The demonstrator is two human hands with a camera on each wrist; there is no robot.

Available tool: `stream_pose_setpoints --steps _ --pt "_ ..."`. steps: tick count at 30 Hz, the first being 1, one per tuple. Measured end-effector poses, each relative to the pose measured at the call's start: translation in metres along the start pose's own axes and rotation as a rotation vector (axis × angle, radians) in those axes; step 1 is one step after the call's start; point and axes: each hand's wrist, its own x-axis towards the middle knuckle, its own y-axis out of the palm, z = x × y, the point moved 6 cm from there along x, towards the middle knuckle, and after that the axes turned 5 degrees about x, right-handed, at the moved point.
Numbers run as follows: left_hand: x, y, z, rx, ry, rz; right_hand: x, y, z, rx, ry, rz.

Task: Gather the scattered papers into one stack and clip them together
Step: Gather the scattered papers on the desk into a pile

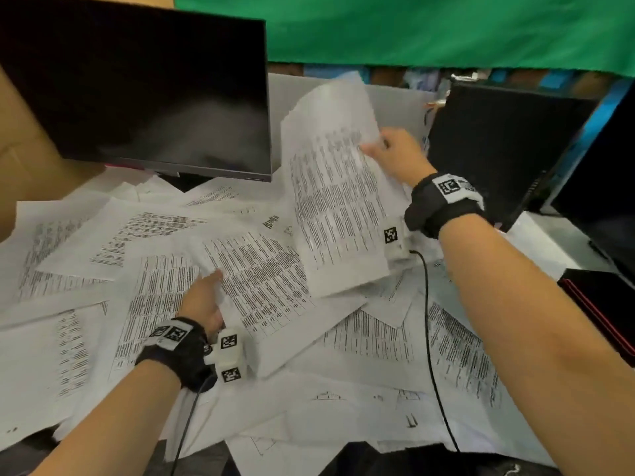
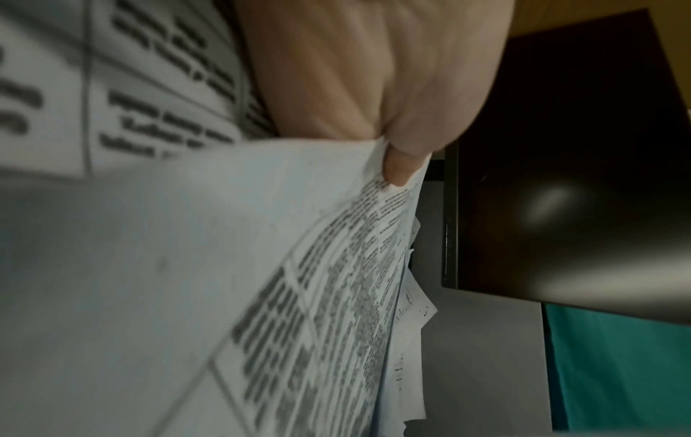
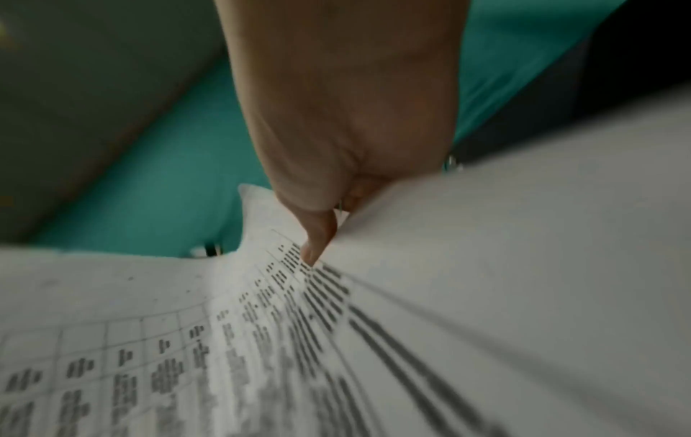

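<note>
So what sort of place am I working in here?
Most likely an office or computer workstation desk. A dark monitor stands at the back left, a black computer case at the right, and printed papers cover the desk. The green cloth behind hints at a staged recording setup.

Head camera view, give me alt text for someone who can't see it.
A person's right hand holds up a bundle of printed sheets while the left hand pinches another sheet among scattered papers covering a desk. A dark monitor stands behind.
</note>
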Motion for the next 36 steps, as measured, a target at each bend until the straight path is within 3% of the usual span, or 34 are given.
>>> stream_pose_setpoints --steps 2,6,10,15,18,21,25,27,29,30,31,33,36 --pt "0.002 0.001 0.001 0.004 0.008 0.015 0.011 0.051 -0.030 -0.114 0.094 0.189" --pt "0.001 0.004 0.001 0.018 0.043 0.016 0.027 0.111 -0.101 -0.370 0.212 0.322" --pt "0.007 -0.002 0.001 0.056 0.086 -0.074 0.013 0.127 -0.143 -0.455 0.334 0.355" --pt "0.003 -0.003 -0.002 0.091 0.090 -0.126 0.000 0.119 -0.157 -0.364 0.427 0.313" --pt "-0.002 -0.001 -0.002 0.120 0.095 -0.121 -0.011 0.111 -0.152 -0.209 0.507 0.286" --pt "-0.007 0.003 -0.006 0.118 0.110 -0.106 -0.027 0.129 -0.126 0.054 0.504 0.410" --pt "-0.023 0.022 -0.005 -0.120 0.023 0.186 -0.066 0.161 -0.060 0.155 0.384 0.384" --pt "-0.031 0.027 -0.010 -0.033 0.048 0.213 -0.086 0.179 -0.039 0.233 0.401 0.461" --pt "-0.027 0.026 -0.012 0.150 0.129 0.157 -0.096 0.184 -0.028 0.384 0.430 0.564" --pt "-0.025 0.026 -0.013 0.206 0.137 0.154 -0.094 0.178 -0.026 0.396 0.409 0.544" --pt "-0.021 0.024 -0.012 0.219 0.119 0.167 -0.089 0.168 -0.028 0.334 0.385 0.511" --pt "-0.016 0.019 -0.007 0.110 0.025 0.195 -0.078 0.151 -0.043 -0.087 0.290 0.544" --pt "-0.016 0.014 -0.008 -0.157 -0.042 0.217 -0.084 0.140 -0.086 -0.573 0.268 0.788"
